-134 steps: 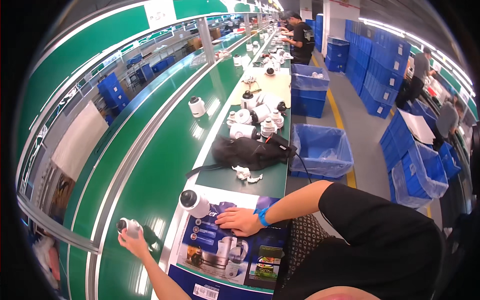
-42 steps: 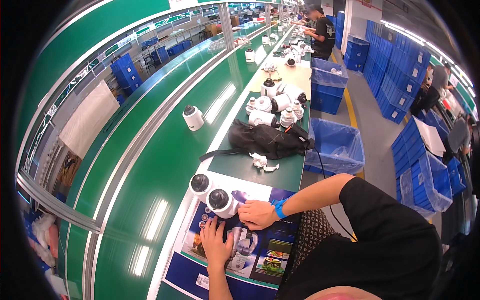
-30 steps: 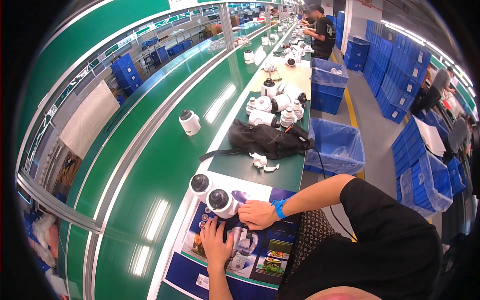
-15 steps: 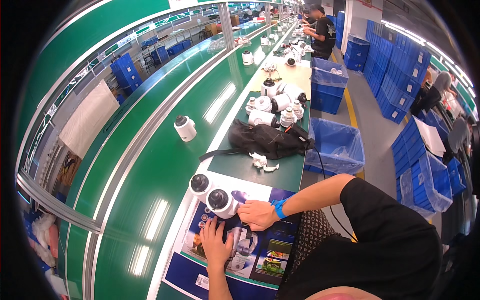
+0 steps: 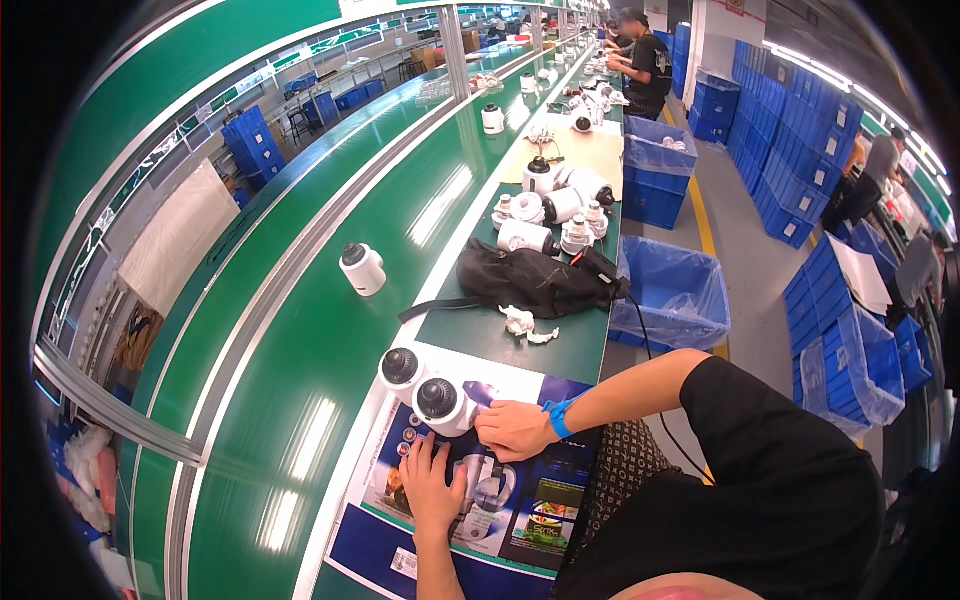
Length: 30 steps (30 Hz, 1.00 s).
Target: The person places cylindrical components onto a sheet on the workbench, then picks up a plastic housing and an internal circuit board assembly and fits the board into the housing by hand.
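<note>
Head view: my left hand lies with fingers spread on the printed sheet, fingertips just beside the nearer white unit, which stands upright there under its black cap. My right hand is curled at its right side; I cannot tell whether it pinches anything. A second unit stands close by; another bottle-shaped one sits on the green belt.

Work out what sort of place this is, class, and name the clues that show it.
Most likely a factory assembly line: white, black-topped units stand along a long green belt, stacked blue bins line the aisle, and a co-worker stands farther along.
</note>
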Motion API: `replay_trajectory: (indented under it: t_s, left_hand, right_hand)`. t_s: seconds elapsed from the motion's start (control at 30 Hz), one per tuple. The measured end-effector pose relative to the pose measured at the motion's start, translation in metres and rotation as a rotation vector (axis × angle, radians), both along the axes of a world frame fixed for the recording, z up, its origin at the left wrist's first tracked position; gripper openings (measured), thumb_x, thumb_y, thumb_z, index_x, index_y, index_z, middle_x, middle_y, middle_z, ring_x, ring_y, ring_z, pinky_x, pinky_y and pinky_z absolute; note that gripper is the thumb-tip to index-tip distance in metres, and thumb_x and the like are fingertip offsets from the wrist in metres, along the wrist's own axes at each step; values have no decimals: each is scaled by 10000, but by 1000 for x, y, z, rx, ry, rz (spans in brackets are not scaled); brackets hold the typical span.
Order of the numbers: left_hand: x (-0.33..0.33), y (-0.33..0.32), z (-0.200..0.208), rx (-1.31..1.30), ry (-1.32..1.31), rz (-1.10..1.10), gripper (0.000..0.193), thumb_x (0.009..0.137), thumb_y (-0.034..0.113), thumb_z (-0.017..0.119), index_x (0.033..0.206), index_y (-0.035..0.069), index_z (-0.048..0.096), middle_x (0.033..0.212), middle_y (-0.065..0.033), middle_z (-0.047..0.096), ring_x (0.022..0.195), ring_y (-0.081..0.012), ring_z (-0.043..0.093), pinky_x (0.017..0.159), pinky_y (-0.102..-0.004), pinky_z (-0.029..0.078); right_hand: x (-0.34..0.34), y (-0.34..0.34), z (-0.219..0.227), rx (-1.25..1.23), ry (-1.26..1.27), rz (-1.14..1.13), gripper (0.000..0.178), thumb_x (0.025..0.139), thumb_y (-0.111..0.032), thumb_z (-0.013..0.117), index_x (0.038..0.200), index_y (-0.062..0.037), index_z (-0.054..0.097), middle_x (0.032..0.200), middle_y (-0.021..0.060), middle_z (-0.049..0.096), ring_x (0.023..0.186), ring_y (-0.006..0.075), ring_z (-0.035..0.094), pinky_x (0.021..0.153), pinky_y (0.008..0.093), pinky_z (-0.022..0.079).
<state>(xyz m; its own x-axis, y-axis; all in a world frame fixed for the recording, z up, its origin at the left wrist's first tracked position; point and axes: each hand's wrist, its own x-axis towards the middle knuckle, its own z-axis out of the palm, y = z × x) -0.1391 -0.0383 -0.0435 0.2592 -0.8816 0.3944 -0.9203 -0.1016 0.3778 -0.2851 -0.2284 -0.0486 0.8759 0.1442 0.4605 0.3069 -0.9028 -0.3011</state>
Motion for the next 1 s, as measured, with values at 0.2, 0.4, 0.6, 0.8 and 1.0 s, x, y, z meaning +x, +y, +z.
replay_trajectory:
  t_s: [0.2, 0.4, 0.6, 0.8, 1.0]
  left_hand:
    - [1, 5, -3, 6, -11, 16, 410, 784, 260, 659, 1132, 45, 624, 1331, -139, 513, 1277, -335, 414, 1061, -529, 270]
    - [2, -3, 0, -28, 1, -10, 399, 784, 260, 666, 1117, 43, 636, 1317, -144, 519, 1264, -337, 422, 1051, -520, 278]
    - [2, 1, 1, -10, 5, 9, 405, 781, 264, 674, 1122, 48, 639, 1312, -146, 522, 1262, -335, 424, 1054, -504, 281]
    - [2, 2, -3, -18, -11, 10, 407, 782, 266, 675, 1127, 56, 637, 1319, -136, 518, 1262, -325, 426, 1055, -502, 281]
    - [1, -1, -2, -14, -10, 13, 411, 776, 272, 680, 1127, 61, 637, 1322, -132, 518, 1268, -319, 423, 1055, -502, 280]
  right_hand:
    - [3, 3, -1, 11, -12, 8, 208, 714, -178, 633, 822, -72, 491, 885, 101, 510, 819, 278, 515, 724, 366, 414]
    - [0, -2, 4, 21, -10, -3, 189, 704, -142, 640, 810, -81, 495, 863, 91, 510, 831, 266, 534, 721, 362, 424]
    - [2, 1, 5, 27, -34, 6, 190, 662, -108, 628, 779, -64, 486, 852, 100, 509, 807, 271, 528, 695, 361, 427]
    - [3, 3, 5, 19, -50, 14, 202, 635, -108, 614, 775, -53, 480, 855, 109, 505, 795, 281, 525, 692, 364, 426]
    - [1, -2, 5, 22, -57, 1, 199, 629, -105, 597, 778, -52, 477, 852, 120, 500, 788, 294, 516, 697, 375, 421]
